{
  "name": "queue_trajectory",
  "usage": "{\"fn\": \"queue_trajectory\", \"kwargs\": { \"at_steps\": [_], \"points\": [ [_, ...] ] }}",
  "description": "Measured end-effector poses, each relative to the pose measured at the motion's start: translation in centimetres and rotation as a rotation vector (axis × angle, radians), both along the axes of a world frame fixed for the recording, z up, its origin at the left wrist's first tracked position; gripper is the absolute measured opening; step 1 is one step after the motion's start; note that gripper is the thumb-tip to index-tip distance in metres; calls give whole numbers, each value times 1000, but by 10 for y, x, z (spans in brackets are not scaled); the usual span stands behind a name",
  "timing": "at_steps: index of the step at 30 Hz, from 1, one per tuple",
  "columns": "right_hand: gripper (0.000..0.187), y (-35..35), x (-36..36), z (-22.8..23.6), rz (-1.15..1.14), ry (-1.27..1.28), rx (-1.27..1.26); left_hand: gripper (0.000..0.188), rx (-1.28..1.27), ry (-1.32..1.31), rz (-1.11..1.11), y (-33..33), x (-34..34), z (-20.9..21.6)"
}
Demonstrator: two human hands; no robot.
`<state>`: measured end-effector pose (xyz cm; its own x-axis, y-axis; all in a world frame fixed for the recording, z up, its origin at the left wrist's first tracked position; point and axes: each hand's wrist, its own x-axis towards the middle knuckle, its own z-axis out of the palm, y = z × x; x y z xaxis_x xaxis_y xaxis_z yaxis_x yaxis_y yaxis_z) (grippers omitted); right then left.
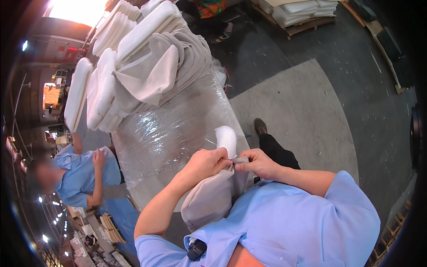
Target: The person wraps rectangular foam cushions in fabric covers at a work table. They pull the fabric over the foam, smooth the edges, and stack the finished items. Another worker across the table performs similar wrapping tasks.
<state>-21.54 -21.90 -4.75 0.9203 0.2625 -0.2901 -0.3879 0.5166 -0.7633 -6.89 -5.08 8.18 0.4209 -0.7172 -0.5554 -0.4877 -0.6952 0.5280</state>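
Observation:
A beige-grey fabric cushion cover (207,202) hangs against my body, below the table's near edge. White padding (227,139) sticks out of its upper end, over the table corner. My left hand (208,162) is closed on the cover's edge beside the padding. With fingers pinched, my right hand (257,164) grips a flap of the same cover just to the right. Both hands are close together at the cover's opening. What lies under my fingers is partly hidden.
The table (178,129) is wrapped in shiny clear plastic. At its far end lie stacked grey covers (178,66) and white cushion pads (151,29). A person in a blue shirt (86,171) stands at the left. A pallet with white sheets (302,15) sits at the far right.

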Motion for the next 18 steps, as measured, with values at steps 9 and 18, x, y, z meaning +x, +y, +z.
{"fn": "queue_trajectory", "kwargs": {
  "at_steps": [9, 18],
  "points": [
    [21, 0, 2, 13, -41, -32, -59, 31, 87, 263, -108, -10, 18, 13],
    [28, -13, 14, 13, 236, -29, -311, 24, -110, 116, -8, 1, 12, -11]
  ]
}}
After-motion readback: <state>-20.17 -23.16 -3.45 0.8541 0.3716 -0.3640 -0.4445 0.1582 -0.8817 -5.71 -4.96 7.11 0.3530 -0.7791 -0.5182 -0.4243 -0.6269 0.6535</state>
